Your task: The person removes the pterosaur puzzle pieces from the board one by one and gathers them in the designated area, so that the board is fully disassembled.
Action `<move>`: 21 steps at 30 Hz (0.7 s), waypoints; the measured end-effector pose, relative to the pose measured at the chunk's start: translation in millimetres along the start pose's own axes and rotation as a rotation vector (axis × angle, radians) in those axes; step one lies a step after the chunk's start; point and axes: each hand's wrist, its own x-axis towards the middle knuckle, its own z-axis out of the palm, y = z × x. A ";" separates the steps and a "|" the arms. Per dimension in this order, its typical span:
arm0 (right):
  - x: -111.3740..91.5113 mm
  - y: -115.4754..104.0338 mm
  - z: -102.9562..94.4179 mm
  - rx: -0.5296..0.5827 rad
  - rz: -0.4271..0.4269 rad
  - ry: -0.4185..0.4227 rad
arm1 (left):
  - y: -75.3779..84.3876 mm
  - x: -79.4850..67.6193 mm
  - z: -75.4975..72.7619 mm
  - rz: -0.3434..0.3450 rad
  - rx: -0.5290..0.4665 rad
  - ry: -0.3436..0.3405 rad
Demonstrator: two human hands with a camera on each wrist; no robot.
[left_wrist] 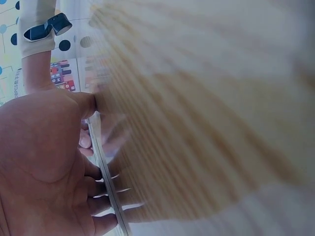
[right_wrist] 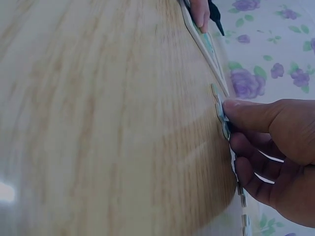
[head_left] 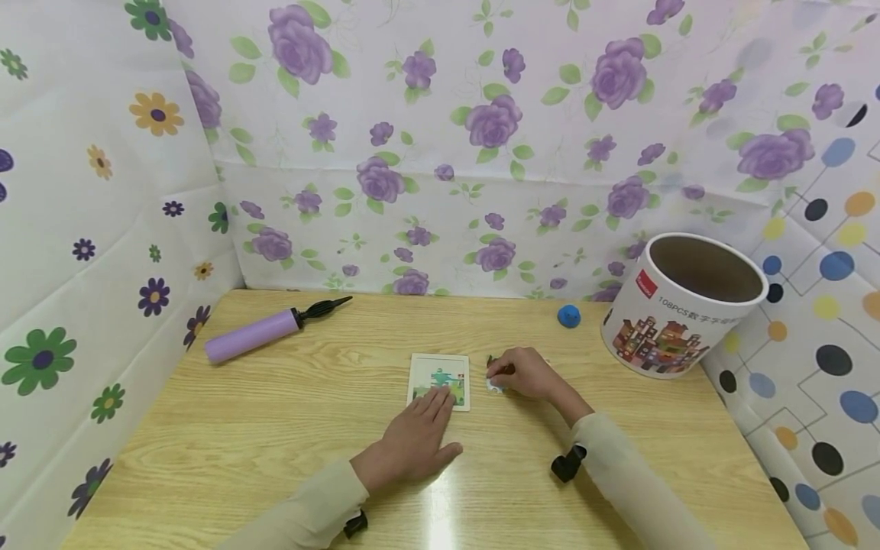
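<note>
"Looking at the worktop (head_left: 309, 428), where is the picture board (head_left: 425, 370)?"

"It lies flat near the middle, well apart from the back edge. Fingers hide some of its bottom part."

"What is the left hand (head_left: 415, 441) doing?"

"It is palm down, fingers out straight, thumb poking out to the side. The fingertips rest on the bottom part of the board."

"And the right hand (head_left: 528, 374)?"

"Its thumb and fingers pinch a small piece (right_wrist: 219, 111), just past the right edge of the board. I can't tell if that piece is up off the worktop or touching it. More thin bits (right_wrist: 243, 200) lie past that hand, away from the board."

"Which step is this?"

"I'd say it's the picking-up step. One hand steadies the board, and the other gets a piece. The top of the board looks bare, so the picture seems only part made."

"What does the next move need?"

"A good pinch, I think, and the piece turned the right way round. The left hand may need to slide off any spot it covers."

"What else is there?"

"A purple pump (head_left: 254, 336) near the back left corner, a blue toy (head_left: 569, 316) by the back edge, and a big tub (head_left: 660, 328) at the back right corner."
</note>
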 end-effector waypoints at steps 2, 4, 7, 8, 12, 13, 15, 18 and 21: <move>1.4 -1.6 -0.9 -0.001 0.004 0.007 | -0.4 0.3 0.5 -0.003 0.001 -0.007; 3.8 -4.8 -2.0 -0.001 0.011 0.019 | -0.9 0.9 1.1 -0.005 0.004 -0.008; 10.0 -11.6 -2.1 -0.006 0.002 0.034 | -1.2 1.3 1.2 -0.005 0.007 -0.008; 12.6 -14.2 -1.6 -0.004 -0.003 0.035 | -1.4 1.4 1.3 -0.005 0.006 -0.008; 22.8 -24.0 2.5 0.021 -0.027 0.020 | -1.2 1.2 0.7 -0.004 0.002 -0.006; 24.9 -26.5 4.1 0.032 -0.030 0.015 | -1.2 1.1 0.4 -0.002 0.003 -0.004; 28.5 -31.4 7.3 0.057 -0.034 0.001 | -0.9 0.6 -0.6 0.001 0.010 -0.001; 34.2 -37.6 12.9 0.069 -0.038 -0.010 | -0.3 -0.2 -2.1 0.009 0.011 0.010; 40.2 -42.1 18.1 0.064 -0.043 -0.015 | 0.5 -0.9 -3.4 0.008 0.013 0.021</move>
